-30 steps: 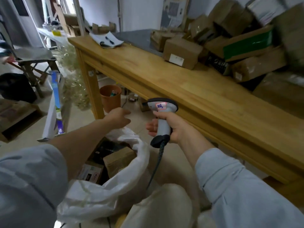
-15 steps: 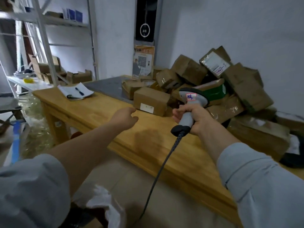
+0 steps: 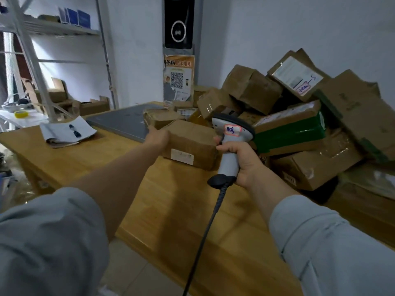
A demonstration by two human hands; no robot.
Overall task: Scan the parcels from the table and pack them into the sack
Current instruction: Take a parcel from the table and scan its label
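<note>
Reaching a parcel (image 3: 190,142), left hand (image 3: 158,138) blurs; right hand (image 3: 243,161) grips scanner (image 3: 229,165).

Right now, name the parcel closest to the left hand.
The frontmost brown parcel, white label on its near face; the left hand is at its left end, others sit behind.

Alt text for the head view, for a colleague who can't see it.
The person's left hand is at the left end of a brown cardboard parcel on the wooden table, while the right hand grips a grey barcode scanner. More cardboard parcels are heaped behind.
</note>
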